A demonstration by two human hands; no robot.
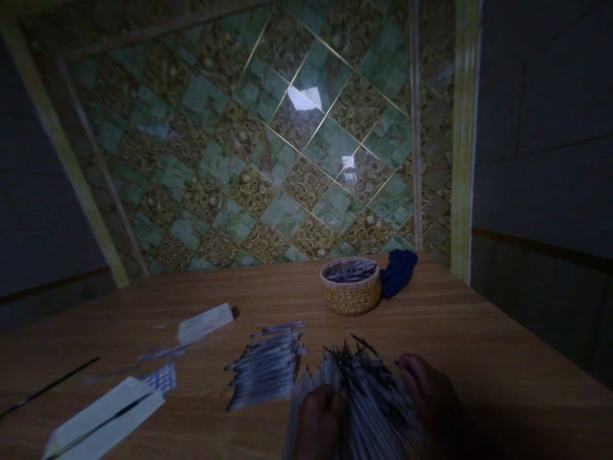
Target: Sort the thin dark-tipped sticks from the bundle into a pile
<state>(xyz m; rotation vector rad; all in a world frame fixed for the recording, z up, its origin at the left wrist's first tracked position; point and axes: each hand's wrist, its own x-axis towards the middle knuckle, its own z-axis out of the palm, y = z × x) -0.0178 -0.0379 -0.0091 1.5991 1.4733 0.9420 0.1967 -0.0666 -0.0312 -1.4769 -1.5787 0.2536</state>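
Observation:
A thick bundle of pen-like sticks [371, 390], pale with dark tips, lies at the table's near edge. My left hand [320, 415] is closed on the pale, see-through sticks along the bundle's left side. At the bundle's right side is my right hand [428, 393], its fingers curled together; dimness hides what they pinch. Left of the bundle, a row of similar sticks [268, 364] lies side by side, dark tips mostly to the left. Further back, a round woven basket [352, 297] holds several more sticks.
A dark blue cloth [399, 271] lies against the basket. To the left on the wooden table [278, 291] are a white box [205, 321], an open pale card or box [108, 418] with a dark stick on it, and a long black stick [50, 386]. A tiled wall [268, 179] stands behind.

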